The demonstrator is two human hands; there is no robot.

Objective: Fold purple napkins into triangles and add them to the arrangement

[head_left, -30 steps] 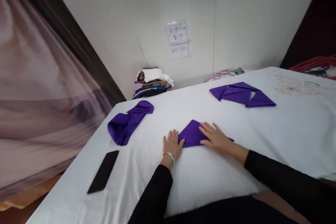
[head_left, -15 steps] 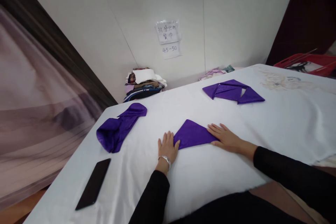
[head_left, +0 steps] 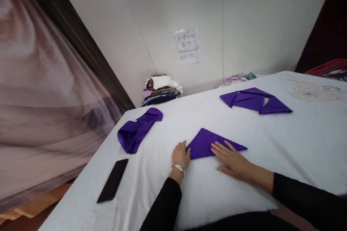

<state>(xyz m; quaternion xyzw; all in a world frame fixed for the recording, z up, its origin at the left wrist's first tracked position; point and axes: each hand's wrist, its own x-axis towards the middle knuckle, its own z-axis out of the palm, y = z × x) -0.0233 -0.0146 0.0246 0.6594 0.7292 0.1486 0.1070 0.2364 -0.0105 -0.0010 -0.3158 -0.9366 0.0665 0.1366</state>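
In front of me a purple cloth napkin (head_left: 202, 142) lies folded into a flat triangle, one point reaching out to the right. My left hand (head_left: 181, 156), with a silver bracelet at the wrist, has its fingers curled round the napkin's left corner, thumb along the edge. Across the lower middle of the cloth my right hand (head_left: 230, 160) lies flat, fingers outstretched. A second purple napkin (head_left: 242, 100), folded with pointed ends, rests farther back to the right. The third purple napkin (head_left: 139, 130), shaped with a rounded pocket, is at the left.
A dark flat phone-like slab (head_left: 112, 181) lies on the white-covered table (head_left: 217, 195) at the left. Stacked clothes (head_left: 162, 90) stand behind the far edge, below a handwritten sign (head_left: 187, 46). A draped curtain (head_left: 48, 90) hangs left; a red basket (head_left: 328, 67) is far right.
My right hand has slid inward from the napkin's right corner onto its lower middle, uncovering the right point. My left fingers, flat before, are now curled at the left corner. The view has shifted.
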